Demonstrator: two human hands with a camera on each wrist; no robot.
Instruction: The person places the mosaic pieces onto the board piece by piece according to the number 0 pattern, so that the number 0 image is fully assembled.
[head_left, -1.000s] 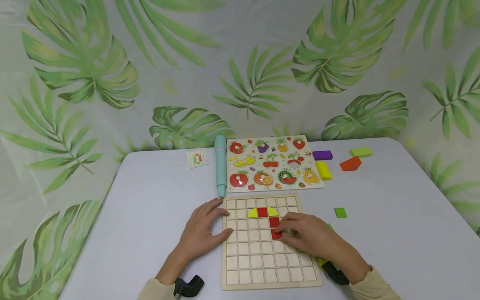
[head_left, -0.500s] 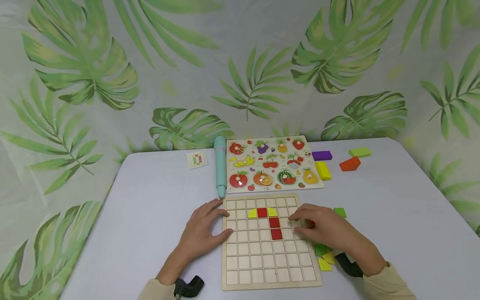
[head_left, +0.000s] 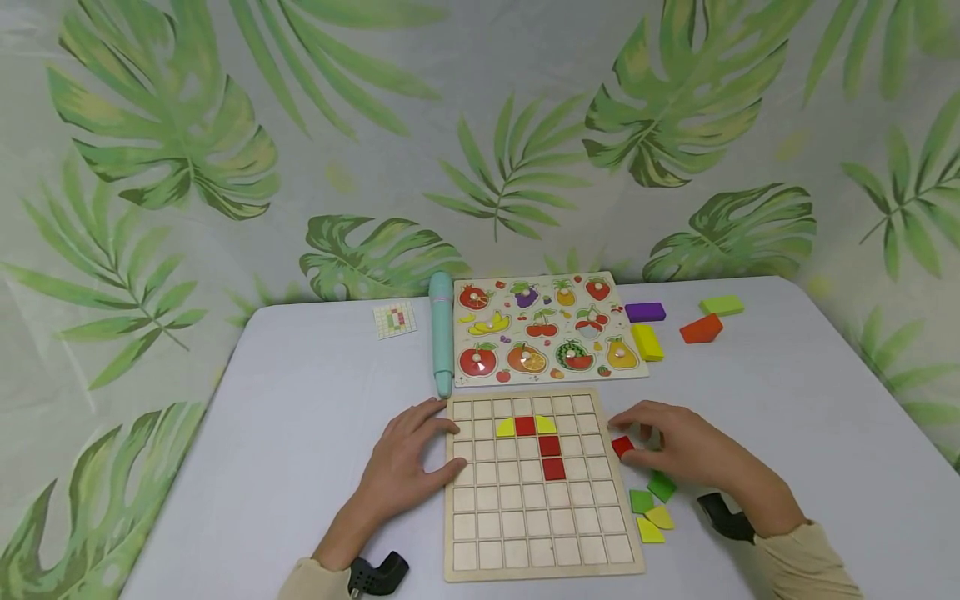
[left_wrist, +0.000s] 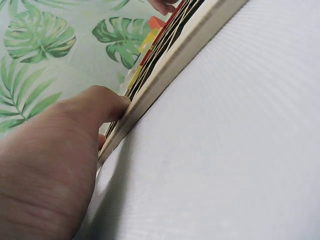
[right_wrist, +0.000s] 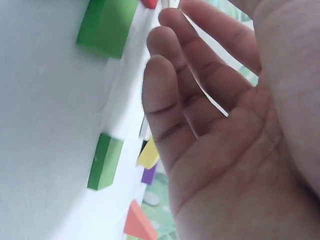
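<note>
On the grid board [head_left: 517,533], two red square tiles [head_left: 551,457] stand in a column. Above them a third red tile [head_left: 525,426] lies between two yellow rounded tiles [head_left: 506,427]. My left hand [head_left: 405,454] rests at the board's left edge, fingertips and thumb on its rim; the left wrist view shows the thumb [left_wrist: 112,102] against that edge. My right hand [head_left: 675,442] hovers just right of the board, with a loose red tile [head_left: 622,447] beside its thumb tip. Its fingers [right_wrist: 160,90] are extended and apart in the right wrist view, gripping nothing.
Green tiles [head_left: 641,501] and yellow tiles [head_left: 650,531] lie along the board's right side. Behind stand a fruit knob puzzle [head_left: 517,333], a teal pen [head_left: 442,333] and a small pattern card [head_left: 394,320]. Purple [head_left: 645,312], yellow [head_left: 647,342], orange [head_left: 701,328] and lime [head_left: 722,305] blocks sit at the back right.
My right hand has left the lower red tile on the board and moved right, off the board to the loose red tile. The left hand has stayed put.
</note>
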